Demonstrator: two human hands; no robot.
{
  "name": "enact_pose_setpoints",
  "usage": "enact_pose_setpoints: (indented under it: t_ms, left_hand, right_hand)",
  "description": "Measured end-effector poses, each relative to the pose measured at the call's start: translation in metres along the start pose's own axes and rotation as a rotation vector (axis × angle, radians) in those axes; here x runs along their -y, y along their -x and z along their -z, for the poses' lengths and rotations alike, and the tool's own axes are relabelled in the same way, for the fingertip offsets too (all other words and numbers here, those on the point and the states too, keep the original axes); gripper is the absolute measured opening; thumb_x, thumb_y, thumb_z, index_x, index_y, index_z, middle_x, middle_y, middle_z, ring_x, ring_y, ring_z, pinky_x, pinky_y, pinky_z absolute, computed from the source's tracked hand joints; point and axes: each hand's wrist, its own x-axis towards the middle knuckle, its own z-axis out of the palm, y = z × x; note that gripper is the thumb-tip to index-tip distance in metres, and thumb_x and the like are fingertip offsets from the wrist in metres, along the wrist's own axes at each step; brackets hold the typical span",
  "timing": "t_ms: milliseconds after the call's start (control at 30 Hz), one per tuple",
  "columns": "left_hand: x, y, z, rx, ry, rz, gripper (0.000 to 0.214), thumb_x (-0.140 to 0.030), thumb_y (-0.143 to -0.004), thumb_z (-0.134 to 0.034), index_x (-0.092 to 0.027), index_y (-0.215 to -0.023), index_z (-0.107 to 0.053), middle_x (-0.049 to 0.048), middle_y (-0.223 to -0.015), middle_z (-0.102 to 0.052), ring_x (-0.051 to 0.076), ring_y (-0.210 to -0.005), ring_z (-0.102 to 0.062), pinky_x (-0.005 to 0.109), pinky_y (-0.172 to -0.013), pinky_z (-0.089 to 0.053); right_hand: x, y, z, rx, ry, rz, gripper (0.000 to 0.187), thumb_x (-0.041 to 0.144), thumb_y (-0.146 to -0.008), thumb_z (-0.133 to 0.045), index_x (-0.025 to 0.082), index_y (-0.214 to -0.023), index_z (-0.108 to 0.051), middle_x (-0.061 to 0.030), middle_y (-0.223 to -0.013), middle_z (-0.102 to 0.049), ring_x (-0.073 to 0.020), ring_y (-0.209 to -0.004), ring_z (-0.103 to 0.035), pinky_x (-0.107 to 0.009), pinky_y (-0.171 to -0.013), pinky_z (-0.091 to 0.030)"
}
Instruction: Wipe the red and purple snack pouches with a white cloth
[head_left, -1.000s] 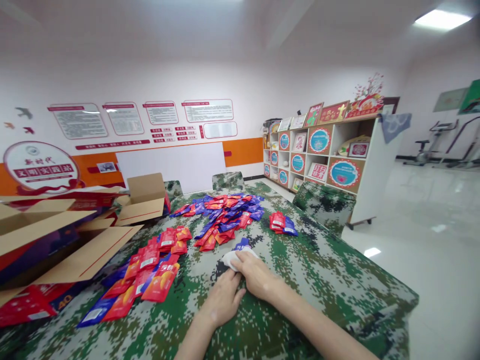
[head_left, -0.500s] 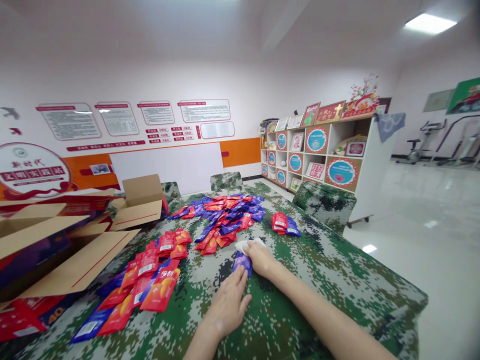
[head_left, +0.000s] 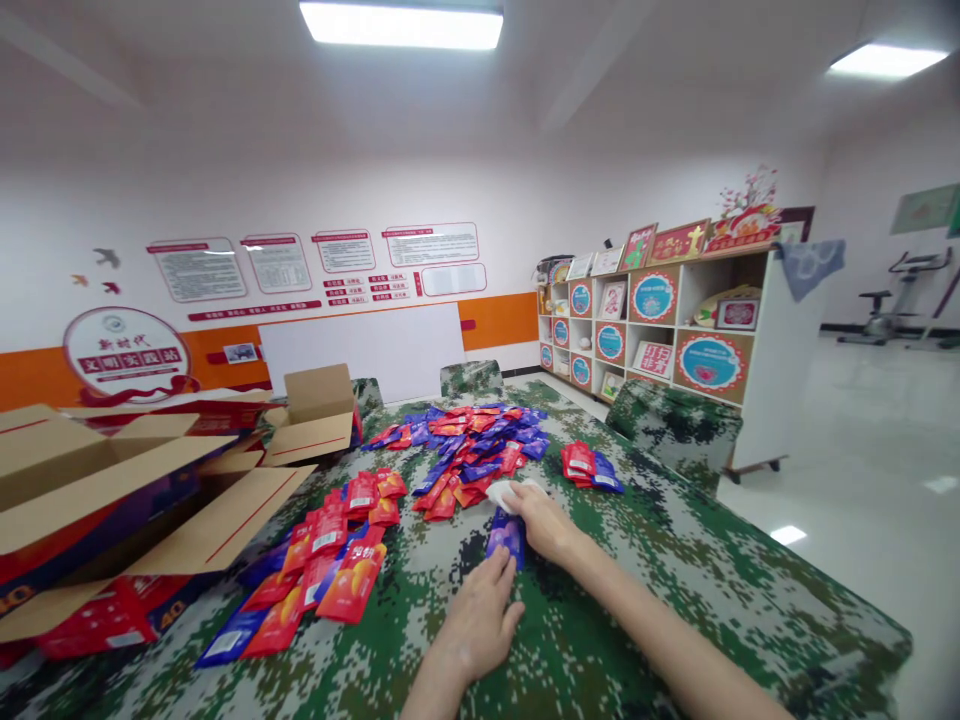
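Observation:
A purple packet (head_left: 505, 538) lies on the camouflage-patterned tablecloth (head_left: 600, 610) in front of me. My left hand (head_left: 484, 610) is stretched out flat, its fingertips resting on the packet's near end. My right hand (head_left: 541, 520) is closed on a white cloth (head_left: 501, 494) at the packet's far right edge; whether it is cloth or tissue I cannot tell for certain. Beyond both hands is a heap of red and purple packets (head_left: 480, 450). Overlapping red and blue packets (head_left: 322, 550) are spread to the left, and a small stack of packets (head_left: 589, 467) sits to the right.
Open cardboard boxes (head_left: 225, 520) with raised flaps take up the table's left side. Chairs (head_left: 675, 430) in the same camouflage fabric stand along the far and right edges. A white shelf unit (head_left: 780, 370) is behind them, with exercise equipment (head_left: 892, 300) further right.
My view has turned left and up, so the scene sits further right and lower. The white cloth has shifted slightly toward the packet's far end, showing more of it. The left hand stays on the packet.

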Motion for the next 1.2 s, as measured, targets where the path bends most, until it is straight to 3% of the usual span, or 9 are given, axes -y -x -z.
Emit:
enact_pose_setpoints:
  t_ms: [100,200,300,400,600,767,933,1033,1200]
  left_hand:
    - [-0.002,0.001,0.002,-0.025,0.021,0.0,0.053,-0.039,-0.088,-0.042,-0.02,-0.137,-0.037,0.0086,-0.141,-0.039,0.026,-0.129,-0.035,0.041,-0.109,-0.028]
    - [-0.002,0.001,0.004,-0.046,0.047,-0.013,0.05,-0.038,-0.087,-0.043,-0.02,-0.134,-0.04,0.0082,-0.136,-0.044,0.024,-0.126,-0.039,0.039,-0.109,-0.029]
    - [0.001,0.0,0.003,-0.038,0.053,-0.031,0.055,-0.039,-0.088,-0.043,-0.019,-0.139,-0.032,0.0087,-0.144,-0.035,0.024,-0.131,-0.032,0.039,-0.11,-0.027]
    - [0.003,-0.001,0.001,-0.017,0.052,-0.023,0.058,-0.039,-0.089,-0.041,-0.018,-0.142,-0.027,0.009,-0.148,-0.026,0.024,-0.134,-0.026,0.04,-0.111,-0.025]
    - [0.0,-0.001,0.002,-0.007,0.064,0.025,0.058,-0.038,-0.087,-0.044,-0.019,-0.14,-0.03,0.0094,-0.146,-0.029,0.024,-0.133,-0.028,0.039,-0.11,-0.025]
    - [-0.002,-0.022,0.007,-0.084,0.062,0.133,0.057,-0.047,-0.073,-0.061,-0.02,-0.121,-0.047,0.0104,-0.134,-0.043,0.03,-0.125,-0.036,0.044,-0.105,-0.028]
    - [-0.01,-0.052,0.005,-0.184,0.032,0.267,0.068,-0.054,-0.058,-0.07,-0.018,-0.112,-0.049,0.0109,-0.125,-0.043,0.033,-0.118,-0.038,0.044,-0.102,-0.029]
    - [-0.013,-0.06,0.003,-0.183,-0.001,0.319,0.064,-0.05,-0.061,-0.068,-0.018,-0.113,-0.048,0.0102,-0.118,-0.047,0.032,-0.113,-0.043,0.042,-0.098,-0.033]
    - [-0.011,-0.059,0.013,-0.118,-0.111,0.222,0.039,-0.022,-0.075,-0.052,-0.02,-0.114,-0.049,0.0098,-0.107,-0.056,0.026,-0.1,-0.053,0.037,-0.09,-0.041]
  right_hand:
    - [0.021,0.026,-0.009,0.055,-0.06,0.094,0.046,0.013,-0.077,-0.043,0.021,-0.12,-0.055,-0.0091,-0.128,-0.052,-0.0235,-0.114,-0.046,-0.031,-0.097,-0.034]
    - [0.028,0.036,-0.023,0.123,-0.048,0.047,0.052,0.012,-0.073,-0.045,0.018,-0.124,-0.052,-0.0107,-0.13,-0.05,-0.0249,-0.117,-0.043,-0.032,-0.099,-0.032]
    - [0.019,0.021,-0.031,0.148,0.006,-0.006,0.051,0.011,-0.075,-0.043,0.018,-0.125,-0.051,-0.0109,-0.134,-0.047,-0.0239,-0.119,-0.041,-0.032,-0.099,-0.032]
    - [0.002,-0.009,-0.033,0.155,0.072,-0.088,0.042,0.012,-0.078,-0.042,0.018,-0.118,-0.057,-0.0117,-0.125,-0.054,-0.0221,-0.11,-0.05,-0.029,-0.092,-0.037]
    - [-0.015,-0.036,-0.034,0.145,0.114,-0.154,0.036,0.01,-0.08,-0.04,0.015,-0.107,-0.063,-0.0139,-0.11,-0.061,-0.0217,-0.098,-0.056,-0.03,-0.088,-0.038]
    - [-0.025,-0.009,-0.027,0.085,0.088,-0.084,0.058,0.003,-0.071,-0.041,0.019,-0.126,-0.052,-0.0111,-0.134,-0.048,-0.0217,-0.115,-0.048,-0.03,-0.097,-0.033]
    - [-0.05,0.033,-0.023,0.017,0.082,-0.086,0.066,0.001,-0.066,-0.042,0.02,-0.129,-0.051,-0.0099,-0.137,-0.046,-0.0231,-0.122,-0.042,-0.033,-0.103,-0.028]
    - [-0.061,0.048,-0.028,-0.008,0.105,-0.14,0.067,0.0,-0.065,-0.04,0.02,-0.128,-0.051,-0.0103,-0.137,-0.047,-0.0232,-0.122,-0.043,-0.034,-0.103,-0.029]
    - [-0.068,0.052,-0.037,-0.076,0.108,-0.154,0.064,0.0,-0.067,-0.038,0.021,-0.126,-0.055,-0.0078,-0.134,-0.05,-0.021,-0.121,-0.046,-0.032,-0.104,-0.031]
